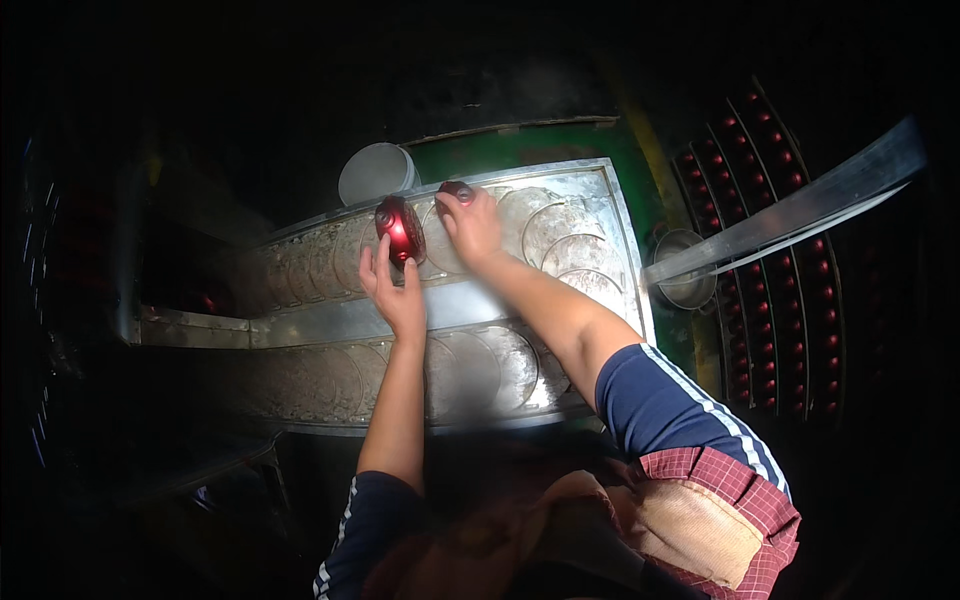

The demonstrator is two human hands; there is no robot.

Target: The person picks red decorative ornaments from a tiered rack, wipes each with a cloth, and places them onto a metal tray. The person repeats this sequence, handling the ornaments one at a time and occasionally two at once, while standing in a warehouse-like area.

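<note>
Item: glossy red lid [400, 230], upright on edge over the far row of the metal tray [470, 303], pinched in my left hand [397, 290]. My right hand [470, 228] closes fingertips on a second red piece [457, 189] at the tray's far rim.

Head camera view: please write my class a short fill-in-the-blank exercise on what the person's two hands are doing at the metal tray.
1. The left hand holds a shiny ____ coloured part over the metal tray.
2. The right hand touches a smaller red piece at the tray's ____ edge.
3. The round impressions in the tray are ____ in shape.
4. The rack beside the tray stands on the person's ____ side.

Missing words: red; far; circular; right
</note>
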